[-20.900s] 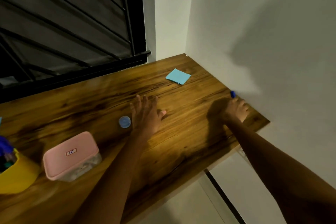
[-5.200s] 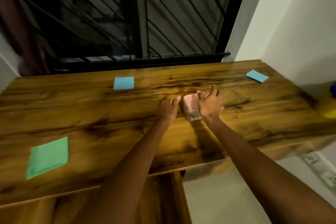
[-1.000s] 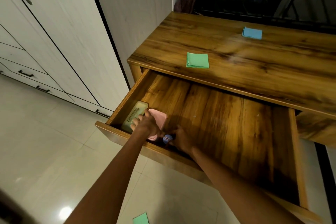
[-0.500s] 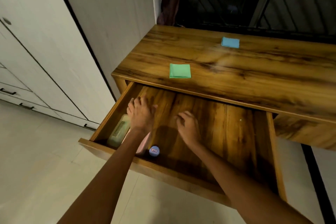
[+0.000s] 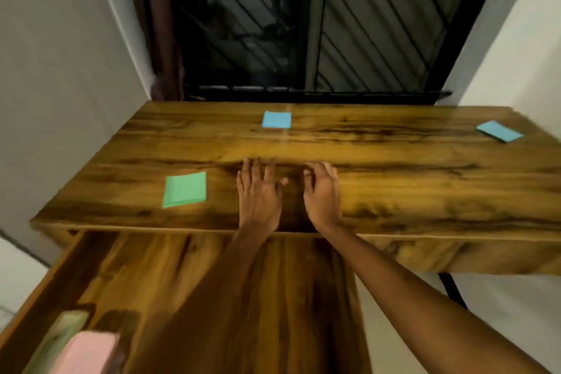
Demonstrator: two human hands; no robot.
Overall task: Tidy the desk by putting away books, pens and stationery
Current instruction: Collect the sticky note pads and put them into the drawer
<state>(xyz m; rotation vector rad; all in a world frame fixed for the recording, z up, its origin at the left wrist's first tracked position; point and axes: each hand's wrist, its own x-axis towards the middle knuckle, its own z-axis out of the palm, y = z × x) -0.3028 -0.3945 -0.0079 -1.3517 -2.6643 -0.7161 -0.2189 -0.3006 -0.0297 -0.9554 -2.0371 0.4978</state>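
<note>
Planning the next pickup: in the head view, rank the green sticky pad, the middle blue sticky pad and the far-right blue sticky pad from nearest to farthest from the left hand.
1. Green sticky pad, just left of the left hand.
2. Middle blue sticky pad, beyond it.
3. Far-right blue sticky pad, near the wall.

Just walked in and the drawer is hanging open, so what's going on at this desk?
A person is tidying the wooden desk. Both hands are empty over the desktop: the left hand with fingers spread, the right hand loosely curled. One green sticky-note pad and two blue sticky-note pads remain on top. The open wooden drawer below already holds a pink-lidded box and a greenish box.
</note>
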